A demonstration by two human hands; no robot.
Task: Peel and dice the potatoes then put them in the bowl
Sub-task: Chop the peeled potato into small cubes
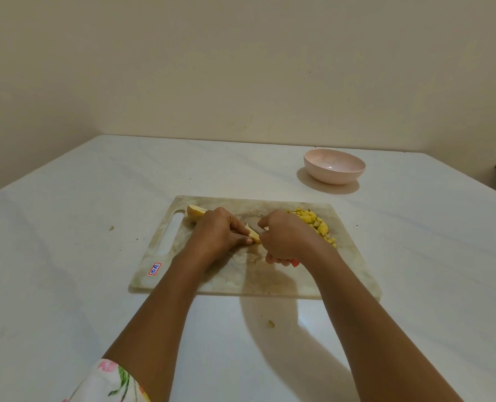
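Midway through dicing, the left hand (218,231) pinched a firm, probably slippery potato wedge (254,235) near its cut end; the right hand (284,240) curled round a red-handled knife (295,263).

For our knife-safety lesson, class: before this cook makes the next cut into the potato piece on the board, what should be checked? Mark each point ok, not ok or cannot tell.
1. Food steadied: the left hand holds the potato piece down on the cutting board: ok.
2. Fingertips clear of the blade: cannot tell; the blade is hidden between the hands.
3. Knife grip: the right hand is wrapped round the knife handle: ok.
4. Cutting path clear: the diced pile lies aside at the board's right: ok.
5. Destination ready: the bowl stands upright beyond the board, looking empty: ok.
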